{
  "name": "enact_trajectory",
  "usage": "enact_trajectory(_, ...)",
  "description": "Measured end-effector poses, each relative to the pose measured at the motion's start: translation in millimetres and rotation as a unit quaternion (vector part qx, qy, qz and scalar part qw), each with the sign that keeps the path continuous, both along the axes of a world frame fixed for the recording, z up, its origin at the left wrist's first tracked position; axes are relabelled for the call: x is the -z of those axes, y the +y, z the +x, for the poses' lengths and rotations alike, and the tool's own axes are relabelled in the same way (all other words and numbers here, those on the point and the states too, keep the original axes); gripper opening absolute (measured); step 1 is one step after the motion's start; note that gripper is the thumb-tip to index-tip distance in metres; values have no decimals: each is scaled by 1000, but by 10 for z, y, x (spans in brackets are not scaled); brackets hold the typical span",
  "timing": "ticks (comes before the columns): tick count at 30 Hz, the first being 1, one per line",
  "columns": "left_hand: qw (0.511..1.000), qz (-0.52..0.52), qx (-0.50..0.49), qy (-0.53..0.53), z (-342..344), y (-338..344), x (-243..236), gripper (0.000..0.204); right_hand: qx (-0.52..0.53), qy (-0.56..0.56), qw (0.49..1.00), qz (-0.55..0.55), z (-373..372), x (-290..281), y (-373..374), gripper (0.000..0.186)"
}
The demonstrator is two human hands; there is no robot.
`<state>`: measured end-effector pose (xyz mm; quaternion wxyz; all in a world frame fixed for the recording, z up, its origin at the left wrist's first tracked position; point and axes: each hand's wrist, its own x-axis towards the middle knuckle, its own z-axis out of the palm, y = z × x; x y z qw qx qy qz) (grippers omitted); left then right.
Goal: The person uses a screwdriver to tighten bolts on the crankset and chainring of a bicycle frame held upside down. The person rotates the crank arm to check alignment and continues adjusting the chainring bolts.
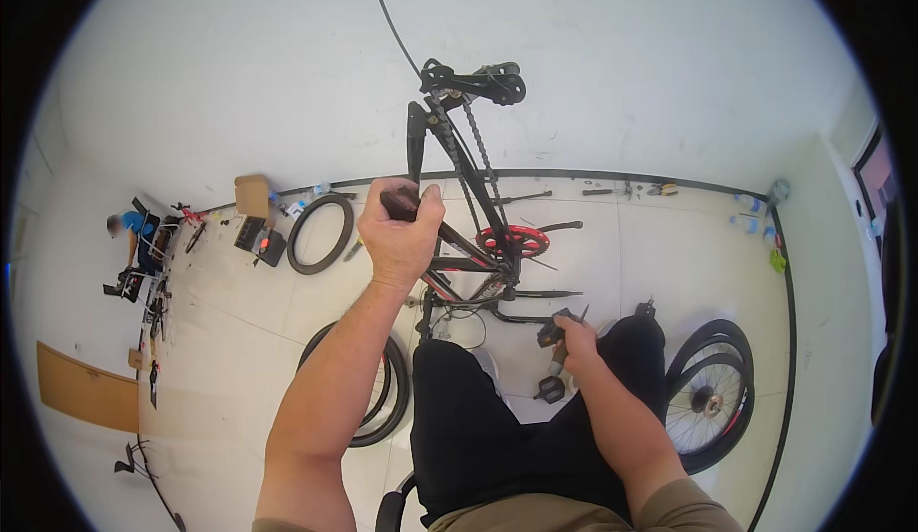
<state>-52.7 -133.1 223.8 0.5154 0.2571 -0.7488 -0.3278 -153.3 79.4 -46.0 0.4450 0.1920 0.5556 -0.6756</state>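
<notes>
In front of me a black and red bicycle frame point(473, 261) stands with its rear end raised. A rear derailleur point(485, 85) sits at that end, and a chain point(481, 150) runs down to the red chainring point(516, 240). My left hand point(400, 238) is closed around a dark reddish-brown piece point(402, 203), beside a black frame tube point(415, 140); whether they join is hidden. My right hand point(578, 343) is closed on a black blocky piece point(552, 331) with an orange patch. Just below, a second black block point(550, 390) hangs off a grey shaft; its link to the hand is unclear.
Wheels lie at right point(710, 400) and left, partly behind my left arm. A loose tyre point(320, 234) and a cardboard box point(252, 195) stand near the wall. Small tools point(662, 189) and bottles point(746, 222) line the wall. A person point(137, 236) is at far left.
</notes>
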Motion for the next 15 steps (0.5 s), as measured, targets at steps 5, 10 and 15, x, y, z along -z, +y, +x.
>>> enact_trajectory(5, 998, -63, -9, 16, -150, -35, 72, 24, 24, -13, 1000, 0, -71, 49, 26, 15)
enact_trajectory(10, 998, -10, 29, 59, -98, -16, 17, 23, -11, 54, 989, 134, 43, 285, -4, 21)
enact_trajectory(15, 998, -54, -12, 35, -149, -98, -2, 29, 11, 41, 969, 242, 102, 517, -126, 24)
